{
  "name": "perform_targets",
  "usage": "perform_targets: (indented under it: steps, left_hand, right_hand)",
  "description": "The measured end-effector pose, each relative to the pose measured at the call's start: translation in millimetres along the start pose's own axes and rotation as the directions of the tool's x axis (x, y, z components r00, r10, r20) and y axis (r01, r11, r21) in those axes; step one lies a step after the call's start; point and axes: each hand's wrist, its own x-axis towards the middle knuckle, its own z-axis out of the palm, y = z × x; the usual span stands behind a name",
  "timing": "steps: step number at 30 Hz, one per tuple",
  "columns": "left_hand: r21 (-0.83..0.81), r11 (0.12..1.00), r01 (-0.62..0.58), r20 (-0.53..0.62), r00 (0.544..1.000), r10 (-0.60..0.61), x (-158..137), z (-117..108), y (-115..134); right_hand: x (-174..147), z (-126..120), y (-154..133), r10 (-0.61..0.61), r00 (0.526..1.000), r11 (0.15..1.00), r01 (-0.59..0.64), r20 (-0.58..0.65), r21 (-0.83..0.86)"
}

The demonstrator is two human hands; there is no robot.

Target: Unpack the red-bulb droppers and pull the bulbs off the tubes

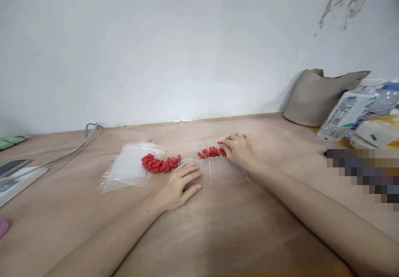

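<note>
A row of thin clear tubes (215, 173) lies side by side on the table, with narrow stems fanning out toward the wall. Small red rubber caps (213, 151) sit in a line across the tubes. More red caps (158, 165) form a curved pile to the left, partly over clear zip bags (127, 167). My left hand (181, 183) rests at the left end of the tubes, its fingers spread. At the right end of the cap row, my right hand (238, 148) has thumb and fingertips closed around a red cap, which is mostly hidden.
Plastic bottles (346, 113) and a taupe bag-like container (311, 98) stand at the back right. A grey cable (75, 150) runs across the left side to a white box (23, 183), near a phone (14, 167). The white wall (156, 52) borders the table's back edge.
</note>
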Motion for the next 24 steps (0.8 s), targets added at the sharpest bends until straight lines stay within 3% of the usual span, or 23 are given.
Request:
perform_targets:
  steps: [3,5,11,16,19,24]
  left_hand:
    - [0.039,0.999,0.005,-0.051,0.999,-0.003,-1.0,0.3,-0.5]
    - [0.075,0.997,0.015,-0.108,0.994,-0.007,-0.6,0.2,0.3]
    - [0.255,0.967,-0.025,-0.258,0.962,0.093,5.9,-2.9,9.3]
    - [0.360,0.919,-0.161,-0.201,0.949,0.245,8.3,-6.6,17.7]
    - [0.392,0.899,-0.195,-0.222,0.928,0.298,8.9,-5.9,23.1]
    - [0.393,0.896,-0.209,-0.206,0.929,0.307,12.7,-1.2,33.4]
  right_hand:
    - [-9.7,-8.3,-1.1,0.047,0.993,0.991,-0.033,-0.104,0.128]
    - [-21.8,-16.0,-2.4,0.026,0.989,0.974,0.008,-0.147,0.226]
    - [-70.3,-31.8,-13.9,-0.186,0.970,0.886,0.235,-0.157,0.400]
    - [-85.4,-27.5,-19.3,-0.241,0.956,0.843,0.290,-0.165,0.452]
    - [-82.8,-28.0,-20.8,-0.269,0.953,0.834,0.302,-0.138,0.463]
    - [-77.2,-32.5,-33.0,-0.324,0.939,0.883,0.345,-0.118,0.319]
